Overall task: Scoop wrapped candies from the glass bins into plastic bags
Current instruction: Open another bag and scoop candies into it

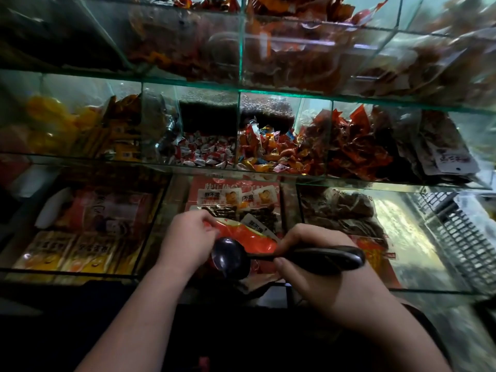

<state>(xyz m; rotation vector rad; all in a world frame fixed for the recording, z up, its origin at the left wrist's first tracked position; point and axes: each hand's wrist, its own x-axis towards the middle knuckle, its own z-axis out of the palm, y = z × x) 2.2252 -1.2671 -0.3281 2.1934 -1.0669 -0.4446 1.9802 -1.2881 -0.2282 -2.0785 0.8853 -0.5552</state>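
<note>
A glossy black scoop [230,257], round-bowled and long-handled, lies level in the right hand [319,267], grip clenched round its handle. Just beyond the scoop's bowl, the left hand [188,237] pinches the crinkled mouth of a shiny red plastic bag [249,238]. Above the scoop, green-edged glass bins [237,122] hold red-and-white wrapped candies [204,151] and mixed bright foil-wrapped sweets [268,151].
</note>
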